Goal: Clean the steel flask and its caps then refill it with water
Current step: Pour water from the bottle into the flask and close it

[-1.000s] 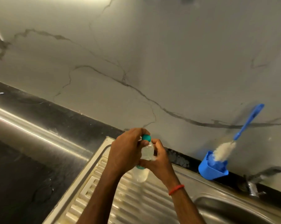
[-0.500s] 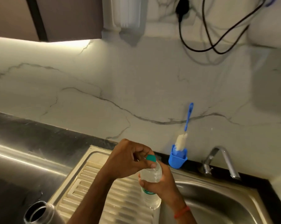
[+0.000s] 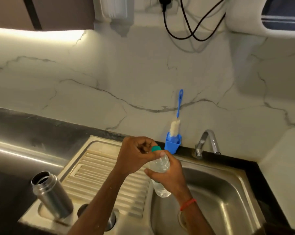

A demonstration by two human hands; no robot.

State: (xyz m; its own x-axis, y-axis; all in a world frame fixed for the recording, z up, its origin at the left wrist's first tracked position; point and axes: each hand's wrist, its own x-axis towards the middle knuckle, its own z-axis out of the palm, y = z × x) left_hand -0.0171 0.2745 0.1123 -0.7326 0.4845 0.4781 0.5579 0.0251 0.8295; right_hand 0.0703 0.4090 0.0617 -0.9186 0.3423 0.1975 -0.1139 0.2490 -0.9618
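Head view: a shiny steel flask [image 3: 52,195], round and long, stands on the ribbed metal drainboard [image 3: 99,168] at the left, its open mouth pointing up. The left hand [image 3: 134,155] curls its fingers and pinches the green cap [image 3: 156,148] of a clear plastic bottle [image 3: 160,167]. The right hand [image 3: 170,177] wraps around the bottle at the edge of the smooth sink bowl [image 3: 224,200].

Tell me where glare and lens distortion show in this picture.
Head view: the light strip under the cabinet is blown out white; its glare streaks the shiny counter at left; the wide lens curves the backsplash edge and seems to tilt the steel flask.
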